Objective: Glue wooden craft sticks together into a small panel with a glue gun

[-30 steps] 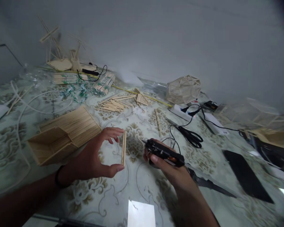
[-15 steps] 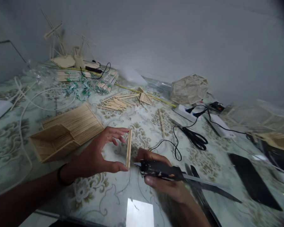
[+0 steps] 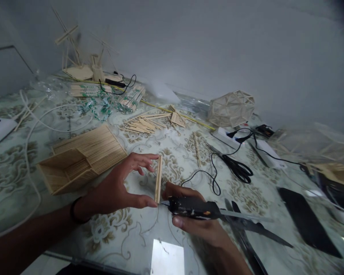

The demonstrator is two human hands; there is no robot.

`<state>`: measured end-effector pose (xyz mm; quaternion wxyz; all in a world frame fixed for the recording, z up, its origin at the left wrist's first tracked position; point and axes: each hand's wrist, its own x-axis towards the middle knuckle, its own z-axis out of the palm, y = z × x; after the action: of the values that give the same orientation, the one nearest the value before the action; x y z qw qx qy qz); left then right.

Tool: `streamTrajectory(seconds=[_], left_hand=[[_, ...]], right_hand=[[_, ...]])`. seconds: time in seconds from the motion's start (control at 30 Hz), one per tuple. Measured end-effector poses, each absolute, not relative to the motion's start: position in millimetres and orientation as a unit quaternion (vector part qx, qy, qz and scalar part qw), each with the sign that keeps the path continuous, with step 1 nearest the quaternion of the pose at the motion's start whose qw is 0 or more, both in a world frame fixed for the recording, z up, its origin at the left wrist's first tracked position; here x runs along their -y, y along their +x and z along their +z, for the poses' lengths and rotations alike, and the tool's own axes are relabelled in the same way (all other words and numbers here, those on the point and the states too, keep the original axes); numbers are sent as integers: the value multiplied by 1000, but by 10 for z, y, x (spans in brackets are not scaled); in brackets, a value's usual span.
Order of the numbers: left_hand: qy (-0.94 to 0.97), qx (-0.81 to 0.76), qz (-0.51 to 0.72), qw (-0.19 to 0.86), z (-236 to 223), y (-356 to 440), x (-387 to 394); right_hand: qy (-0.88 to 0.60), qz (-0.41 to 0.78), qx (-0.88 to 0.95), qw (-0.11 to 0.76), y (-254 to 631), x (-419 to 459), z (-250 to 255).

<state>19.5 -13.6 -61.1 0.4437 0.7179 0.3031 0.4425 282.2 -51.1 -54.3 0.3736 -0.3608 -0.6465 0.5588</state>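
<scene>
As our L hand (image 3: 119,193) pinches a stick strip (image 3: 158,178) betw. thumb & fingertips R of the box (image 3: 74,181), our R hand (image 3: 203,227) clamps its fingers round the glue gun (image 3: 193,207), stick-filled packs (image 3: 132,99) behind box.

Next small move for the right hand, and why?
Probably draw the glue gun's nozzle slowly along the wooden piece toward its far end. The right hand holds the gun with the nozzle at, or almost at, the near end; the left hand pinches the piece by its ends, leaving the middle uncovered.
</scene>
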Motion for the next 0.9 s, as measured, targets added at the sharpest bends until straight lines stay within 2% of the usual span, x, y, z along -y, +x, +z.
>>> streamTrajectory(seconds=[0.3,0.63,0.9], left_hand=[[715,-300,439,454,-605,191,139],[714,-292,439,461,-616,190,139],[714,-289,439,463,-593,198,141]], right_hand=[[-366,556,657,355,2882,519,-569],[-470,573,519,426,2932,759,-728],[-498,572,494,425,2910,766,-669]])
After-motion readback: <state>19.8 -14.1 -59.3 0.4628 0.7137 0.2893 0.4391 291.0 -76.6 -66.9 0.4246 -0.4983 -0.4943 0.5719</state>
